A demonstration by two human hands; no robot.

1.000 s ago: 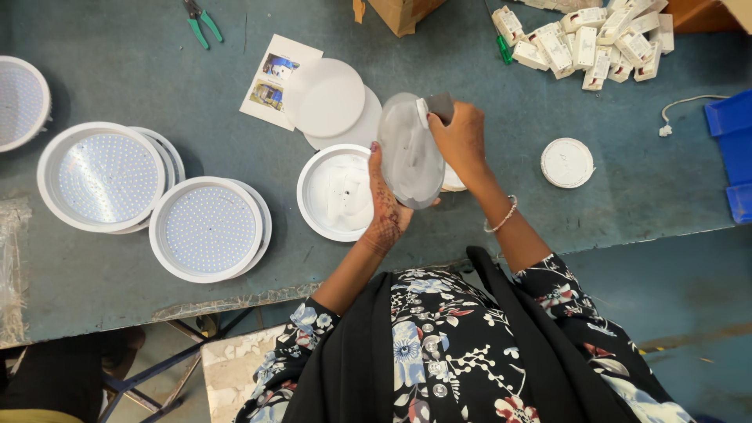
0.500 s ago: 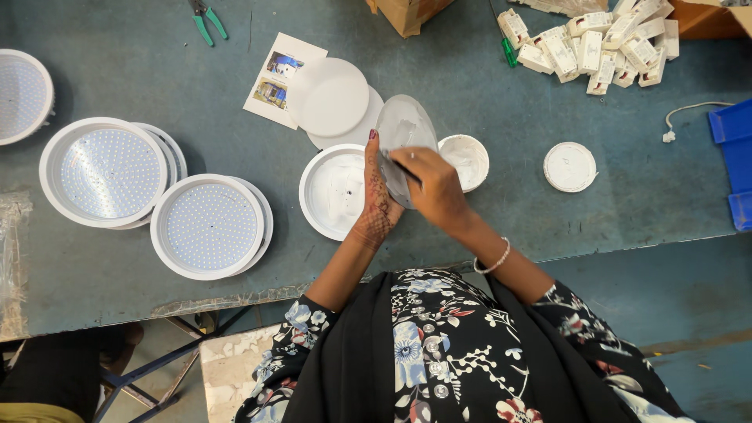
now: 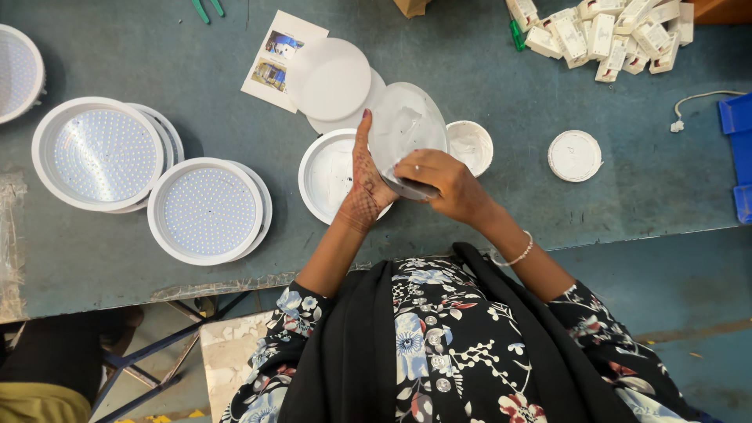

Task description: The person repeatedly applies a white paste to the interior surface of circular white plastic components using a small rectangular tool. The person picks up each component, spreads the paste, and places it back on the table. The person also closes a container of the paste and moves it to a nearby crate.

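My left hand [image 3: 365, 184] and right hand [image 3: 439, 178] grip the translucent disc [image 3: 406, 125]; the empty round housing [image 3: 329, 174] waits beneath, two LED panels [image 3: 205, 210] already filled.

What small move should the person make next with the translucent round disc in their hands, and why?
Probably lower the translucent round disc onto the empty white round housing just beneath. Both the left hand and right hand hold it tilted above the table, and the housing lies open, uncovered.

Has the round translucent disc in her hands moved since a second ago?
Yes. The translucent disc has come down and left toward the open white housing on the table, with the right hand now gripping its near edge.
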